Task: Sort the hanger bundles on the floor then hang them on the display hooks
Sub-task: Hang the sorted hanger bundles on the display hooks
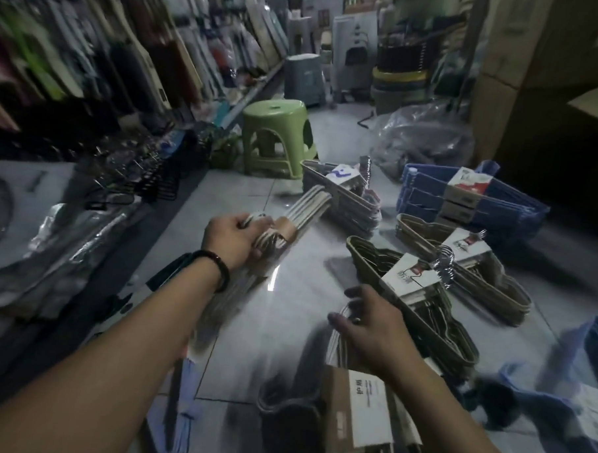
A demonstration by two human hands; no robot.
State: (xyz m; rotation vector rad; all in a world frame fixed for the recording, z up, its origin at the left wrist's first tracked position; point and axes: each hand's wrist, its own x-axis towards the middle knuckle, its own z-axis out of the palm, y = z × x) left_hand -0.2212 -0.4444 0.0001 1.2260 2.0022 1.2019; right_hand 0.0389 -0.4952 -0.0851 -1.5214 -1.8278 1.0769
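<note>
Left hand (235, 239) is wrapped tight round the neck of a cream hanger bundle (307, 206), which pokes off toward 1 o'clock, above the floor tiles (287, 311). Right hand (372, 323) has fingers curled over the wire hooks of a grey bundle (361, 417) lying at its 6 o'clock. Olive bundles (364, 260) sit at 2 o'clock, blue ones (426, 189) further out, and a green stool (274, 122) at 12.
</note>
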